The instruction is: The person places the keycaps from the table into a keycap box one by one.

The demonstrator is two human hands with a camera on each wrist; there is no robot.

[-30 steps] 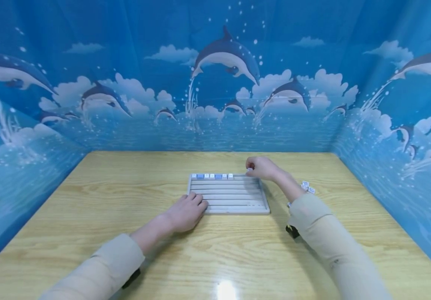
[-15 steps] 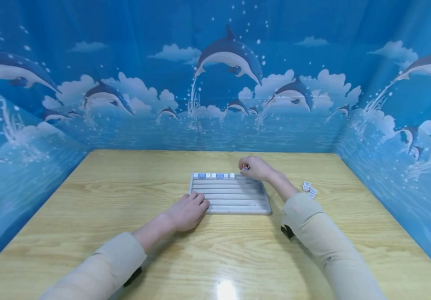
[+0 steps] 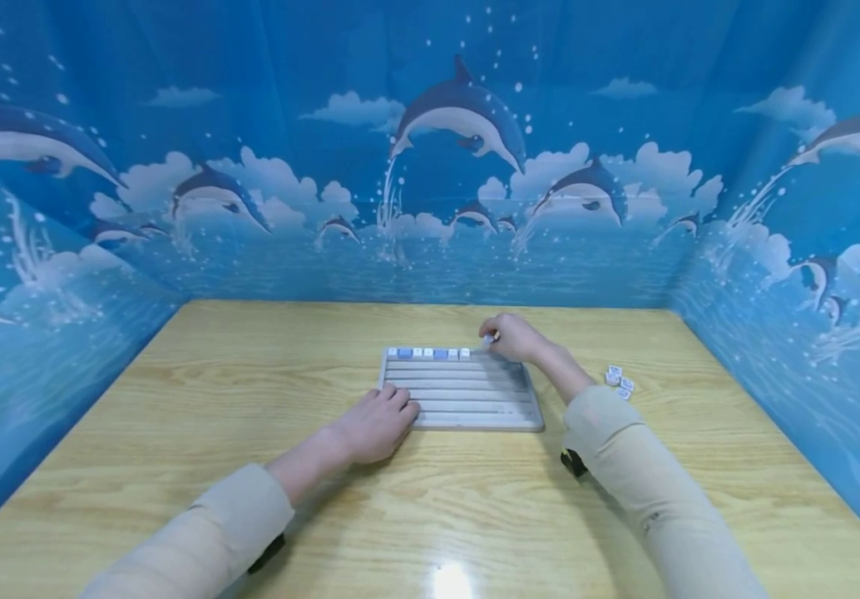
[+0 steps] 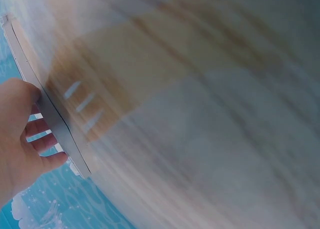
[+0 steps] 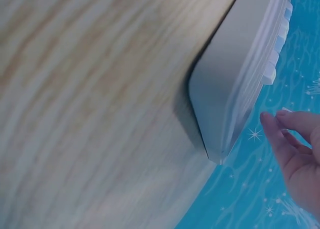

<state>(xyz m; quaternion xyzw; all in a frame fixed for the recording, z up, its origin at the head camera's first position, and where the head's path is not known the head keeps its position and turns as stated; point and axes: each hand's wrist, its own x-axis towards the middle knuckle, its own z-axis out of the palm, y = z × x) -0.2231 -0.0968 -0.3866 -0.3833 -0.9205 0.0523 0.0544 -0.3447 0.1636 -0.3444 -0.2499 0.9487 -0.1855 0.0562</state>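
Observation:
A grey ridged, keyboard-shaped tray (image 3: 467,395) lies on the table, with several white and blue keycap-like blocks (image 3: 440,354) along the left part of its back row. My left hand (image 3: 379,423) grips the tray's front left corner. In the left wrist view, the fingers (image 4: 50,139) reach over the tray's edge. My right hand (image 3: 516,338) pinches a small white keycap-like block (image 3: 487,339) between thumb and fingertips. It is over the tray's back edge, right of the row. In the right wrist view, the fingers mostly cover this block.
Several loose white keycap-like blocks (image 3: 619,381) with blue print lie on the wooden table (image 3: 198,399), right of the tray and beside the right forearm. A blue dolphin-print curtain (image 3: 430,249) stands around the back and sides.
My right hand has shifted a little left along the tray's back edge with the block, closer to the row. My left hand stays at the front left corner. The view has shifted slightly.

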